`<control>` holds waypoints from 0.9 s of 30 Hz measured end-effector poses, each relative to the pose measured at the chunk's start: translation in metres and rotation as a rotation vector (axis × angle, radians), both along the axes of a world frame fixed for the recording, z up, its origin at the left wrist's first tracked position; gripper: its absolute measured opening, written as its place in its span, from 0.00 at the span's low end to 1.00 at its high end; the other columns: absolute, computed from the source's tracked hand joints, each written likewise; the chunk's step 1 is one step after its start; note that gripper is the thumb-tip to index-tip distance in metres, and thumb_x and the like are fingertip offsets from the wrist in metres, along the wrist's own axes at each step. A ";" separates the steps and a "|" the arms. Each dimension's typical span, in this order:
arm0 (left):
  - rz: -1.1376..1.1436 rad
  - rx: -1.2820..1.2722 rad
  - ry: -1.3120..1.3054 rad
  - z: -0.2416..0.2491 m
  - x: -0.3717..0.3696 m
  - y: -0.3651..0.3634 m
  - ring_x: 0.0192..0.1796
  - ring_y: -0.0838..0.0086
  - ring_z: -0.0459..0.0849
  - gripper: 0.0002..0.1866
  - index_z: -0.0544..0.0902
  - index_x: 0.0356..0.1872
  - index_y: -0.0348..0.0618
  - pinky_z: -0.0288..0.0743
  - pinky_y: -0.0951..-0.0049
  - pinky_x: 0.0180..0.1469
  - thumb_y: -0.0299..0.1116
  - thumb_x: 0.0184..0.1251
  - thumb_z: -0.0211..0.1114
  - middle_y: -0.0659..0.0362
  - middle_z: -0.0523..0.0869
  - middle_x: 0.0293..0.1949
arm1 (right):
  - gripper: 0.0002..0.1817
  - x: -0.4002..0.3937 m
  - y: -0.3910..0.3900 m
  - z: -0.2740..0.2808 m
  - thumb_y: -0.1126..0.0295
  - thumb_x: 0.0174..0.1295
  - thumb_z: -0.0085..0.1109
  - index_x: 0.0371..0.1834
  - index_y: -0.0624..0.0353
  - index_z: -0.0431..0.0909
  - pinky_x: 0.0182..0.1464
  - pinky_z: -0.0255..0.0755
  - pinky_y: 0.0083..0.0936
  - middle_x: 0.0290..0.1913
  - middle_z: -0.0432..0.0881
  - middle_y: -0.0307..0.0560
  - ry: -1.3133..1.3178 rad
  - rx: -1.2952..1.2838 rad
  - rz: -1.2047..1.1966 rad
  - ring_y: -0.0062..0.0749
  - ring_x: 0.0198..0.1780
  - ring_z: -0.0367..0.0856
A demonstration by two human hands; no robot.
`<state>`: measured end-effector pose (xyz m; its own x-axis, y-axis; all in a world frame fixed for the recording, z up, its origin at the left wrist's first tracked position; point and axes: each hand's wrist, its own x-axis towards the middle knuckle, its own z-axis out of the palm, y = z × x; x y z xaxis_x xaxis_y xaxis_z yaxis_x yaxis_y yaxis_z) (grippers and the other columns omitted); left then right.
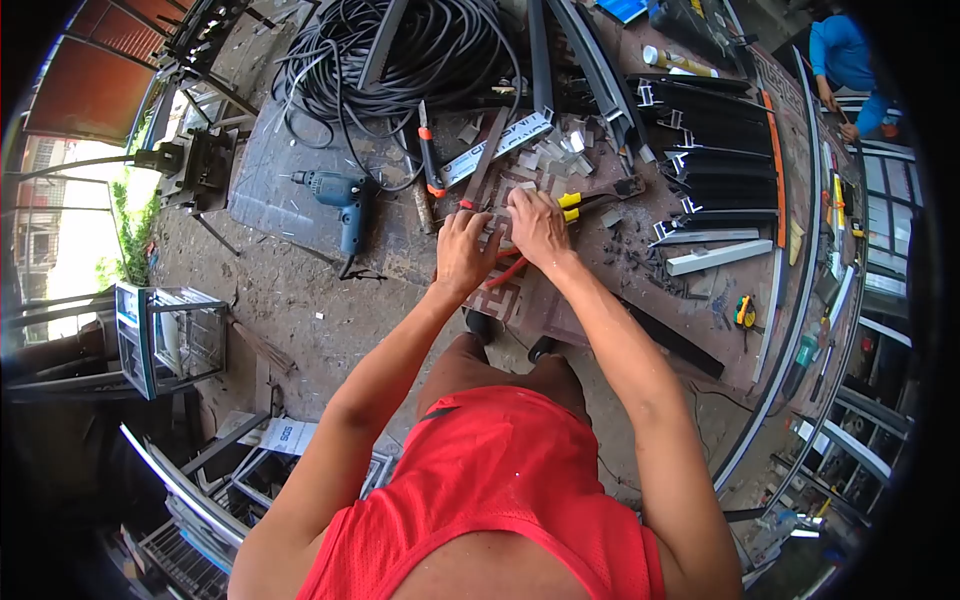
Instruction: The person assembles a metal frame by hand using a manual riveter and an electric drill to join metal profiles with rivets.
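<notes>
My left hand is closed, with its fingers curled at the near edge of the workbench. Beside it, my right hand is also closed, its fingertips pinched near a small pale piece. What lies between the hands is mostly hidden. Just right of my right hand is a tool with yellow grips. Red handles show below the hands. Beyond the fingers lie a dark flat strip, an orange-and-black handled tool and small cut metal pieces.
A blue drill lies left, below a large coil of black cable. Black profiles, a white bar and a yellow tape measure lie right. Another person in blue crouches at far right. Metal frames stand left.
</notes>
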<state>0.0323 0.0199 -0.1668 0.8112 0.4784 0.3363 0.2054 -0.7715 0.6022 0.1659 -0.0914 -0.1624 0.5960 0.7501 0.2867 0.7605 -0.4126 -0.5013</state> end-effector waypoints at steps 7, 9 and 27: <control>-0.199 0.181 0.291 -0.015 0.022 -0.059 0.54 0.51 0.81 0.33 0.76 0.65 0.49 0.76 0.51 0.53 0.36 0.54 0.74 0.51 0.83 0.50 | 0.09 -0.103 -0.116 0.062 0.74 0.76 0.60 0.54 0.64 0.78 0.48 0.83 0.22 0.44 0.91 0.48 1.069 0.593 -0.207 0.26 0.47 0.90; -0.146 0.053 0.446 -0.018 0.037 -0.071 0.56 0.47 0.82 0.31 0.76 0.64 0.45 0.76 0.49 0.54 0.36 0.56 0.73 0.47 0.83 0.51 | 0.09 -0.123 -0.157 0.081 0.74 0.76 0.59 0.55 0.65 0.79 0.51 0.83 0.22 0.46 0.90 0.49 1.112 0.681 -0.259 0.28 0.49 0.90; -0.298 0.288 0.615 -0.006 0.174 -0.098 0.64 0.52 0.81 0.34 0.73 0.73 0.51 0.76 0.49 0.63 0.44 0.66 0.72 0.53 0.81 0.61 | 0.10 -0.076 -0.373 0.107 0.74 0.75 0.62 0.55 0.63 0.83 0.50 0.82 0.23 0.51 0.89 0.50 1.029 0.887 -0.647 0.29 0.49 0.88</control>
<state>0.2066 -0.0778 -0.1733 0.9753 0.1695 -0.1413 0.1970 -0.9574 0.2112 0.0904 -0.4648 -0.0550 0.9647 0.0983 -0.2442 -0.2589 0.1854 -0.9479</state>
